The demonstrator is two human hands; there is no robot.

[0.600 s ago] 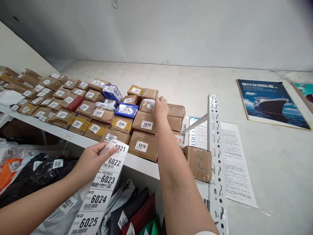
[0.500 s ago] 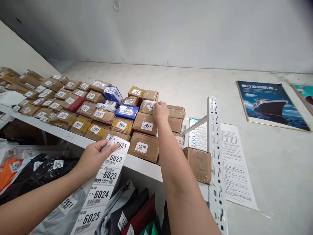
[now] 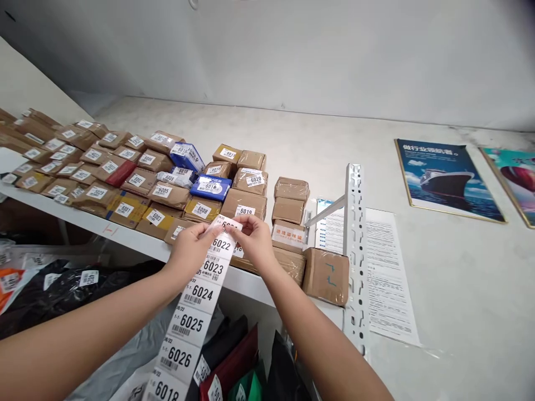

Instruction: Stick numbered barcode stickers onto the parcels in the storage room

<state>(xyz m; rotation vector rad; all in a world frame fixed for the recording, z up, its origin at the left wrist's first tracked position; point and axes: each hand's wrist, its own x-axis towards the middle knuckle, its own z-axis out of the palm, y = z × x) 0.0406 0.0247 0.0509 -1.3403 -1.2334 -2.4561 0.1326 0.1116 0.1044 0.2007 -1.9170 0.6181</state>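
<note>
Both hands pinch the top label of a hanging sticker strip, just in front of the shelf.

Right hand fingers closed on the top label's corner; left hand fingers grip the label strip beside it, steadying it. Strip hangs over the shelf edge, near unlabelled parcels; labelled parcels lie in numbered rows, labels facing up.

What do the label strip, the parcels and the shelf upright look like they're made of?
Label strip: glossy white sticker paper, printed with numbers and barcodes. Parcels: brown cardboard, apparently wrapped in shiny tape. Shelf upright: probably white-painted metal, punched with slots.
</note>
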